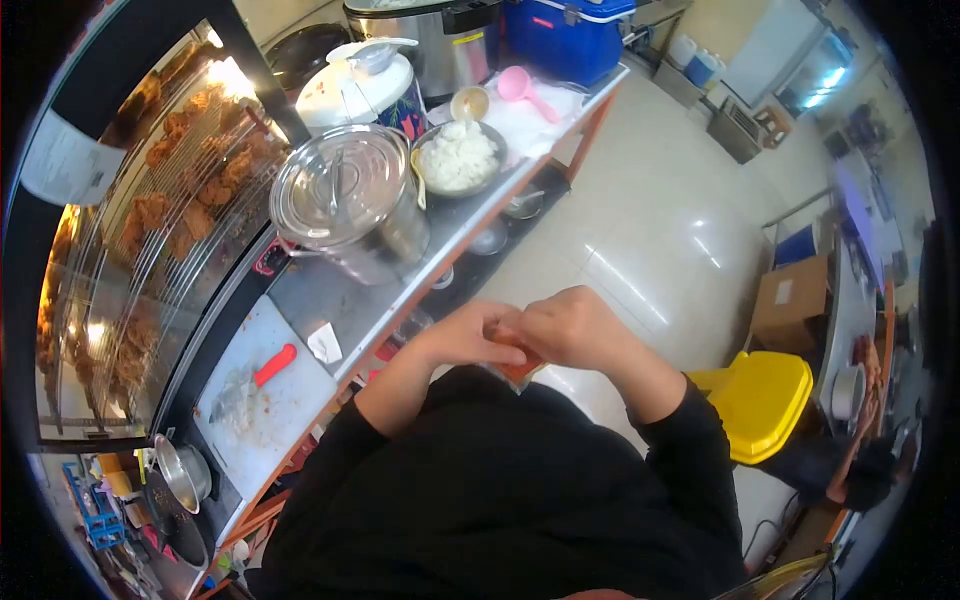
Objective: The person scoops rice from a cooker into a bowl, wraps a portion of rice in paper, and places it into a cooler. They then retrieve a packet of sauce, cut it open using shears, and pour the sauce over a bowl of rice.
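Note:
In front of my body, a small clear plastic bag of orange-red sauce (519, 370) is pinched between my two hands. My left hand (468, 336) is closed around its left side, thumb pointing across it. Fingers curled, my right hand (574, 326) grips the upper part of the bag. Both hands meet there, so the bag's top is mostly hidden. To the left of them, a cleaver with a red handle (275, 364) lies on a white cutting board (290, 325), near a crumpled white paper (324, 343).
A lidded steel pot (385, 240) and a bowl of rice (458, 160) stand along the counter, with a pink scoop (525, 90) behind. A heated glass case holds fried chicken (190, 225) at left. A yellow-lidded bin (768, 400) stands at right, near a cardboard box (790, 302).

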### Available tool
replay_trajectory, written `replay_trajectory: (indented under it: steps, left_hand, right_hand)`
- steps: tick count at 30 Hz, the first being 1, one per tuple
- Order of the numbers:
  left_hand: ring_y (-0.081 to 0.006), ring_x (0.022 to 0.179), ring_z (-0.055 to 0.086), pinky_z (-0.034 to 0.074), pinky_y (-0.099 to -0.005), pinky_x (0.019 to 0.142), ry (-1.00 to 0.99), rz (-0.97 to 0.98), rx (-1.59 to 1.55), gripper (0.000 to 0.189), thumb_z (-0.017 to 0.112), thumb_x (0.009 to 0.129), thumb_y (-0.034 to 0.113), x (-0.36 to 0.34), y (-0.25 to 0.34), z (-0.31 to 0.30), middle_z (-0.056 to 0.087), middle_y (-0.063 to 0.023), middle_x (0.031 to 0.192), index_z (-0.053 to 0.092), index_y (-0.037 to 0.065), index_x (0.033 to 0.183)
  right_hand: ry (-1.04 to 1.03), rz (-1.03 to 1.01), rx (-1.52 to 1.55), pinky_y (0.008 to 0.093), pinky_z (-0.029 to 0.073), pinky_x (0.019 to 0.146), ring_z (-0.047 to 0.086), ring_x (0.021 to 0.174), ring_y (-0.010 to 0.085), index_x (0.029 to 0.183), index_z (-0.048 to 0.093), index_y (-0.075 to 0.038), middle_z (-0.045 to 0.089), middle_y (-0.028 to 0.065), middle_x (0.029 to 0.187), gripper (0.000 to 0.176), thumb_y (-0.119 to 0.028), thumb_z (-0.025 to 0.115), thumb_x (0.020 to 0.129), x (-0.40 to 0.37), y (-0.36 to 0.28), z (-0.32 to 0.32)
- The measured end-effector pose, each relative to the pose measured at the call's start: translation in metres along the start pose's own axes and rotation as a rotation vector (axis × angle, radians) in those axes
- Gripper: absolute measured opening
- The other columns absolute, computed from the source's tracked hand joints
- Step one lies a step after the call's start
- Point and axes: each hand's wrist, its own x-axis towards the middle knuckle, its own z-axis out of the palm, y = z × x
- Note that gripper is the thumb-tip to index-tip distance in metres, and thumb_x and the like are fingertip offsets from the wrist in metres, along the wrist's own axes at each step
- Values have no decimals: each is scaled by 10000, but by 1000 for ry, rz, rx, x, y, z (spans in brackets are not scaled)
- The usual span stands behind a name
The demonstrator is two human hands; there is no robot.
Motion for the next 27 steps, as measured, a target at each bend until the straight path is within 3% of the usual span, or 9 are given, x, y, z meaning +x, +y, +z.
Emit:
replay_trajectory:
  steps: [2, 3, 6, 7, 11, 17, 20, 24, 27]
  left_hand:
    - [-171, 1074, 539, 415, -304, 929, 32, 196, -388, 611, 764, 716, 272, 26, -10, -30, 564, -88, 1160, 505, 12, 1205]
    - [-200, 1169, 478, 380, -352, 996, 103, 297, -542, 784, 758, 716, 353, 41, -8, -34, 458, -99, 1277, 369, 18, 1308]
    - [-238, 1212, 436, 363, -387, 1018, 276, 460, -747, 776, 685, 767, 429, 88, -4, -38, 451, -127, 1271, 323, 26, 1323]
    - [-225, 1153, 482, 403, -391, 979, 298, 537, -742, 647, 651, 817, 370, 107, -5, -46, 489, -109, 1203, 346, 48, 1289]
    - [-189, 1014, 553, 477, -371, 869, 654, 380, -753, 341, 590, 870, 180, 151, 2, -81, 534, -67, 1076, 420, 95, 1154]
    - [-188, 995, 566, 482, -362, 851, 881, 441, -762, 307, 564, 876, 142, 194, 21, -108, 558, -71, 1076, 469, 82, 1162]
    - [-190, 997, 567, 474, -368, 863, 1042, 514, -776, 323, 551, 885, 149, 206, 16, -116, 565, -72, 1097, 483, 65, 1189]
    - [-207, 1011, 567, 482, -401, 860, 1193, 627, -907, 276, 557, 888, 149, 230, 28, -119, 570, -90, 1090, 494, 54, 1140]
    - [-194, 1052, 544, 447, -387, 909, 1281, 604, -828, 348, 540, 903, 208, 254, 33, -124, 555, -65, 1132, 469, 56, 1208]
  right_hand:
    - [131, 75, 101, 318, 465, 472, 600, 533, 224, 843, 633, -97, 598, 74, 639, 99, -138, 660, 756, 15, 39, 0]
    - [210, 166, 148, 318, 466, 476, 602, 537, 231, 842, 637, -88, 601, 87, 643, 86, -125, 656, 767, 26, 54, -4]
    - [382, 370, 241, 317, 470, 489, 610, 553, 248, 857, 647, -67, 612, 114, 664, 68, -97, 643, 796, 55, 92, -4]
    - [406, 386, 243, 314, 472, 493, 613, 559, 250, 873, 648, -63, 618, 118, 677, 75, -95, 637, 806, 63, 107, 3]
    - [389, 472, 204, 307, 475, 503, 618, 571, 255, 914, 649, -61, 629, 127, 706, 106, -109, 624, 822, 81, 166, 12]
    - [202, 295, 432, 366, 488, 611, 618, 651, 319, 918, 639, -62, 622, 146, 720, 171, -176, 516, 885, 117, 261, -5]
    - [135, 526, 477, 386, 481, 657, 619, 713, 333, 912, 641, -67, 631, 156, 752, 182, -171, 496, 877, 133, 344, -11]
    - [169, 590, -220, 427, 488, 726, 612, 795, 376, 923, 633, -26, 634, 200, 821, 204, -118, 468, 847, 131, 520, 9]
    - [-182, 621, -394, 455, 489, 733, 612, 831, 390, 889, 634, 7, 631, 231, 850, 218, -164, 528, 804, 110, 614, 26]
